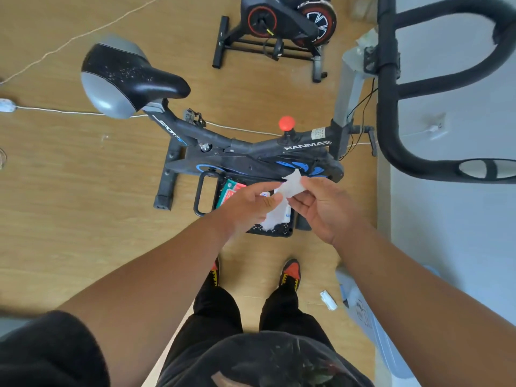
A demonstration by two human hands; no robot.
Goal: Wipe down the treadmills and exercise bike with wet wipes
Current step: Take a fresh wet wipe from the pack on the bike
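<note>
Wipe (287,188): white sheet, partly unfolded, held at chest height between both hands, above the bike's near side. Lower end hangs loose and crumpled.

Left hand (248,208): fingers curled, pinching the wipe's left edge.

Right hand (321,208): thumb and fingers pinching the upper right corner; the other fingers lie relaxed.

Bike (245,152): black frame with blue trim, standing across the wooden floor just ahead of the feet. Seat (125,76) to the left, black and grey, flecked with pale specks. Red knob (286,123) on the top tube. Handlebars (391,101) to the right, over the grey surface.

Pack (231,191): red and green, lying on a black perforated tray (279,230) beside the bike, partly hidden by the hands.

Second bike (279,26): farther off, red-rimmed wheel.

Cable (69,111): white, running along the floor under the near bike.

Small white item (328,300): on the floor by the right shoe; what it is cannot be told.

Step, as judged: opening the wipe out before the first pass.

Risks: the thin wet sheet may tear if the two pinches pull apart too hard. A wipe left bunched would cover little of the seat and smear the specks. The loose cable could catch a foot while moving round the frame.
</note>
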